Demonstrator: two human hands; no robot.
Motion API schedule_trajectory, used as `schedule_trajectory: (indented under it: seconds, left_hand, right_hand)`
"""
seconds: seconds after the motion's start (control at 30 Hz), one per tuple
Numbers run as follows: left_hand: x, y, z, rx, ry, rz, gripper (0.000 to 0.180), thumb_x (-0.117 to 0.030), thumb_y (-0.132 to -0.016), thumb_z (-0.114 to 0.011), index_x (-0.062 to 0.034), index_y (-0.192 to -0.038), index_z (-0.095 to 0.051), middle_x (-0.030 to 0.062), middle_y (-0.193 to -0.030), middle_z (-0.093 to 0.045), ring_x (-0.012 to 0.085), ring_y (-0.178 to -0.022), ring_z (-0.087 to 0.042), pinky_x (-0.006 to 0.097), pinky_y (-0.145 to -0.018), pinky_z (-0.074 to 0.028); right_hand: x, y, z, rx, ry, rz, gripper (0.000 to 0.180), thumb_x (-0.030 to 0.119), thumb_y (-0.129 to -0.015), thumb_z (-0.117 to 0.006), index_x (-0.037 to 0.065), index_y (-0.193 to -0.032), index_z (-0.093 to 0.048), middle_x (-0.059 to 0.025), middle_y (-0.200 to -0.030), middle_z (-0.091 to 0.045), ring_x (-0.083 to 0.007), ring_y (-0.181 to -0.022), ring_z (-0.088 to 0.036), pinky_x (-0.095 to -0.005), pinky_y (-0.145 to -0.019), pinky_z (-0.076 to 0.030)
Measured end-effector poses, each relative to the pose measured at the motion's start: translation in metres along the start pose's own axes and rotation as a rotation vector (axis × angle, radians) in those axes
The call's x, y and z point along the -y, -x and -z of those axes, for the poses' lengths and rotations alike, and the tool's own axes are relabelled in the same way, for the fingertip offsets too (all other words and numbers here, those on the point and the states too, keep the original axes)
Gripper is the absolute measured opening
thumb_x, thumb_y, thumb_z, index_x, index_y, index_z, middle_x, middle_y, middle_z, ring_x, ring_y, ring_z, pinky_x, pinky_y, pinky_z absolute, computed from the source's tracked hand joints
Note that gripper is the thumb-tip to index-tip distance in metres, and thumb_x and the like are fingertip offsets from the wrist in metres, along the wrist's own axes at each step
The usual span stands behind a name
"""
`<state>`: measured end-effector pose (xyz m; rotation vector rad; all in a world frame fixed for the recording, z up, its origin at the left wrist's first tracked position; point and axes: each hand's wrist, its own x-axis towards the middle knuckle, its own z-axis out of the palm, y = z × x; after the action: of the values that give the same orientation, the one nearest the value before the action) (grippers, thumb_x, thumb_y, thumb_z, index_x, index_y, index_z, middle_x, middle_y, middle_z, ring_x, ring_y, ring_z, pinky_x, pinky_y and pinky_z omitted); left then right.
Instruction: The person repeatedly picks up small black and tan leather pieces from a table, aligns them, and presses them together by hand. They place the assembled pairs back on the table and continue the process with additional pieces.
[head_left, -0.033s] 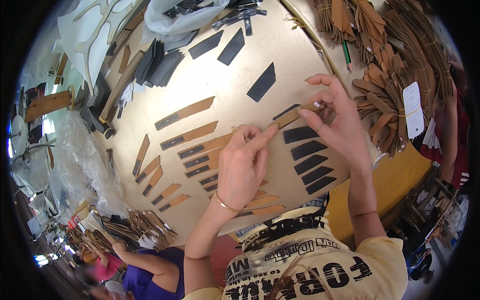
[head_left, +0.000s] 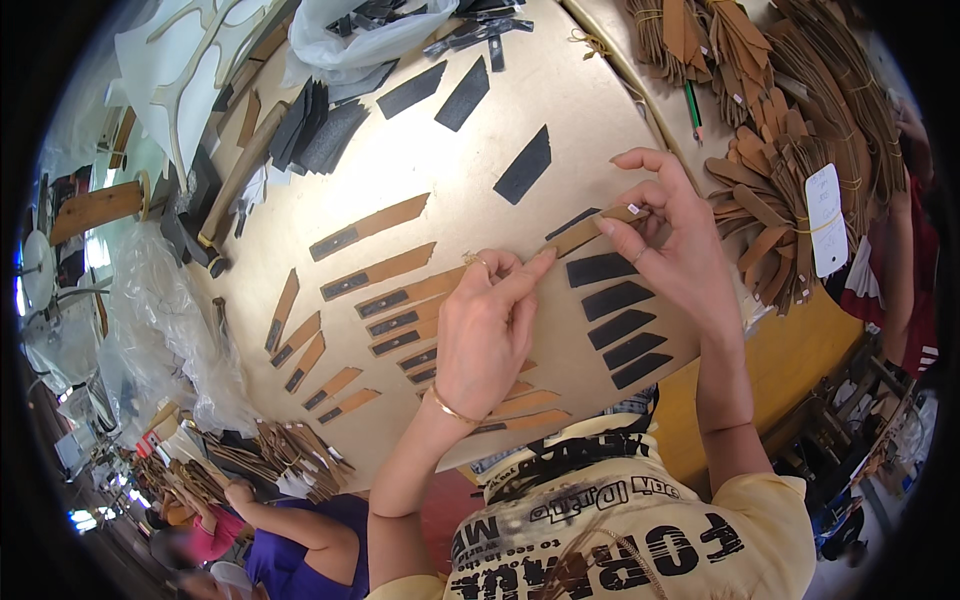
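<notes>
A tapered brown leather strip (head_left: 578, 237) lies slantwise over a black piece, with a small white label at its upper end. Thumb and fingers of my right hand (head_left: 683, 265) pinch that labelled end. My left hand (head_left: 482, 335), fingers curled, has its index fingertip on the strip's lower end; its thumb is mostly hidden. Below the strip, several black slanted pieces (head_left: 613, 299) lie in a column. Left of and partly under my left hand are rows of brown strips (head_left: 385, 267), each with a dark patch at one end.
Loose black pieces (head_left: 523, 165) lie farther up the board (head_left: 560, 90). A fanned black stack (head_left: 318, 130) and a plastic bag (head_left: 345, 50) are at upper left. Bundled brown strips (head_left: 790, 190) and a green pencil (head_left: 694, 108) are at right. A person in purple (head_left: 320, 545) sits at lower left.
</notes>
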<state>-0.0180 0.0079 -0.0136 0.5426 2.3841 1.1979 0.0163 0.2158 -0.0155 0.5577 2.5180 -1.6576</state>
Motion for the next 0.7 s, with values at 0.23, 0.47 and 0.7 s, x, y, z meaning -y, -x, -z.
schedule_trajectory:
  seconds: [0.23,0.47,0.7]
  left_hand:
    - [0.001,0.000,-0.002,-0.004,-0.019,-0.002,0.036,0.008,-0.086,-0.060,-0.0074,-0.116,-0.072,0.0094,-0.084,-0.057,0.0174,-0.066,-0.057,0.028,-0.059,-0.046]
    - [0.001,0.002,-0.005,0.001,-0.102,-0.038,0.040,0.009,-0.085,-0.061,-0.0086,-0.119,-0.071,0.0101,-0.087,-0.057,0.0198,-0.067,-0.058,0.030,-0.061,-0.048]
    - [0.005,0.005,-0.011,-0.018,-0.228,-0.131,0.041,0.008,-0.084,-0.063,-0.0089,-0.121,-0.070,0.0138,-0.095,-0.060,0.0255,-0.073,-0.062,0.035,-0.065,-0.051]
  right_hand:
    - [0.000,0.000,-0.001,-0.007,0.019,0.014,0.049,0.005,-0.083,-0.074,0.006,-0.126,-0.052,0.0024,-0.077,-0.063,-0.0030,-0.063,-0.044,-0.0194,-0.058,-0.037]
    - [0.000,0.001,-0.001,-0.015,0.003,0.008,0.050,0.005,-0.083,-0.075,0.006,-0.127,-0.052,0.0030,-0.078,-0.063,-0.0032,-0.063,-0.044,-0.0192,-0.059,-0.038]
    - [-0.003,0.003,-0.001,-0.024,0.008,0.036,0.048,0.005,-0.083,-0.074,0.007,-0.126,-0.052,-0.0015,-0.080,-0.064,-0.0065,-0.062,-0.053,-0.0221,-0.058,-0.045]
